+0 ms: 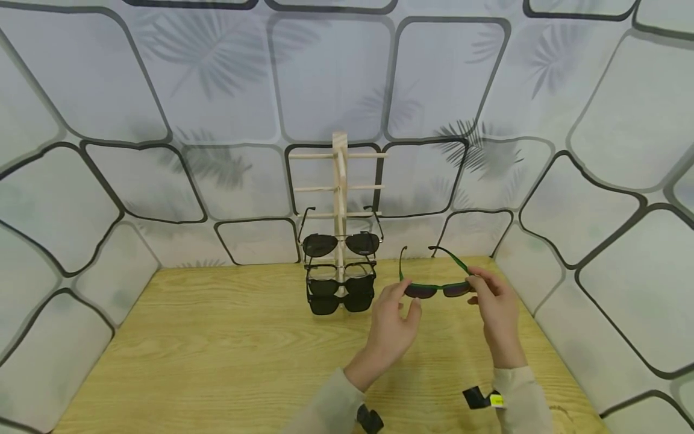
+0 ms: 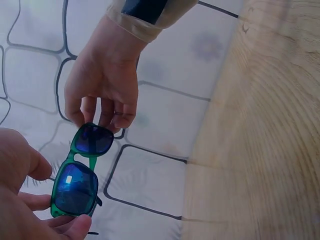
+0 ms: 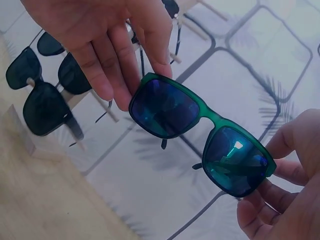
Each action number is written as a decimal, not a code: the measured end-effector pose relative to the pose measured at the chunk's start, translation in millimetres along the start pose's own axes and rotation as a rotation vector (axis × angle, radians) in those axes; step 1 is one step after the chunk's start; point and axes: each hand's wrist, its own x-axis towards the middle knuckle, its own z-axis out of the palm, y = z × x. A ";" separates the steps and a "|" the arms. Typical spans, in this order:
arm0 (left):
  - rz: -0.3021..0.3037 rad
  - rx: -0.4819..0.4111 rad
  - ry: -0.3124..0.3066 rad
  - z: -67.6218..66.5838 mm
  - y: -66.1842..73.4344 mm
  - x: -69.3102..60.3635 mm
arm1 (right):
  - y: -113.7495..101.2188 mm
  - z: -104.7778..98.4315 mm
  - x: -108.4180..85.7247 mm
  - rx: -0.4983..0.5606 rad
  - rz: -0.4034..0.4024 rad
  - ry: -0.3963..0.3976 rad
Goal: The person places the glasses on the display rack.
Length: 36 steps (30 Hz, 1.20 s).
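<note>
Both hands hold a pair of green-framed sunglasses (image 1: 457, 290) with blue reflective lenses, in front of and to the right of a wooden eyewear stand (image 1: 340, 172). The left hand (image 1: 391, 325) pinches one end of the frame between thumb and fingers. At the opposite end, the right hand (image 1: 497, 313) grips the frame near the hinge. Both temples are unfolded and point away from the person. In the right wrist view the green sunglasses (image 3: 165, 107) face the camera, with the left hand (image 3: 110, 40) above and the right hand (image 3: 295, 195) at lower right.
On the lower part of the stand hang several pairs, among them aviator sunglasses (image 1: 362, 243) and black sunglasses (image 1: 324, 305). Bare pegs (image 1: 365, 188) stick out above them. A wood-grain tabletop (image 1: 206, 337) meets patterned fabric walls (image 1: 331, 78) at the back and sides.
</note>
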 end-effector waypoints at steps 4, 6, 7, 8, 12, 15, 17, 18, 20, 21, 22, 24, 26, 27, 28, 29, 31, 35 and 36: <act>0.012 0.014 0.003 -8.6 12.4 2.0 | -13.6 -1.3 -5.9 0.071 -0.032 0.009; 0.031 0.026 0.011 -13.2 18.6 2.8 | -20.2 -2.3 -9.1 0.107 -0.059 0.013; 0.045 0.031 0.018 -15.5 21.4 3.2 | -23.5 -2.5 -10.4 0.126 -0.072 0.014; 0.059 0.035 0.025 -17.9 24.3 3.6 | -26.5 -2.8 -11.5 0.140 -0.082 0.015; 0.124 0.040 0.062 -28.0 35.0 6.0 | -38.7 -3.1 -15.4 0.187 -0.114 0.009; 0.148 0.038 0.085 -36.1 43.1 7.5 | -47.3 -1.6 -18.3 0.209 -0.133 0.004; 0.160 0.047 0.101 -41.4 47.6 8.2 | -52.7 0.1 -20.3 0.219 -0.153 -0.002; 0.170 0.053 0.110 -43.9 49.5 8.7 | -55.1 1.1 -21.2 0.227 -0.160 -0.005; 0.193 0.065 0.131 -48.7 53.1 9.4 | -59.8 3.1 -23.1 0.245 -0.174 -0.009; 0.207 0.070 0.141 -51.0 54.5 10.0 | -62.0 4.1 -24.0 0.253 -0.183 -0.012; 0.216 0.071 0.149 -53.5 56.1 10.5 | -64.0 5.1 -25.0 0.259 -0.190 -0.014; 0.232 0.069 0.159 -58.4 59.2 11.4 | -68.0 6.9 -27.1 0.267 -0.201 -0.017; 0.245 0.068 0.174 -63.4 61.5 12.4 | -72.0 9.2 -28.9 0.268 -0.213 -0.023; 0.255 0.064 0.185 -65.8 62.4 12.9 | -74.0 10.4 -29.8 0.265 -0.218 -0.028; 0.263 0.059 0.196 -68.3 63.6 13.4 | -75.9 11.6 -30.6 0.265 -0.222 -0.033; 0.270 0.057 0.208 -70.8 64.5 14.0 | -77.9 12.9 -31.3 0.264 -0.227 -0.039; 0.297 0.056 0.229 -75.6 65.5 15.4 | -81.8 15.4 -32.8 0.260 -0.237 -0.050; 0.328 0.066 0.248 -85.2 67.4 16.7 | -89.4 20.3 -35.0 0.264 -0.260 -0.073; 0.335 0.070 0.251 -87.6 68.0 17.0 | -91.4 21.4 -35.3 0.264 -0.264 -0.079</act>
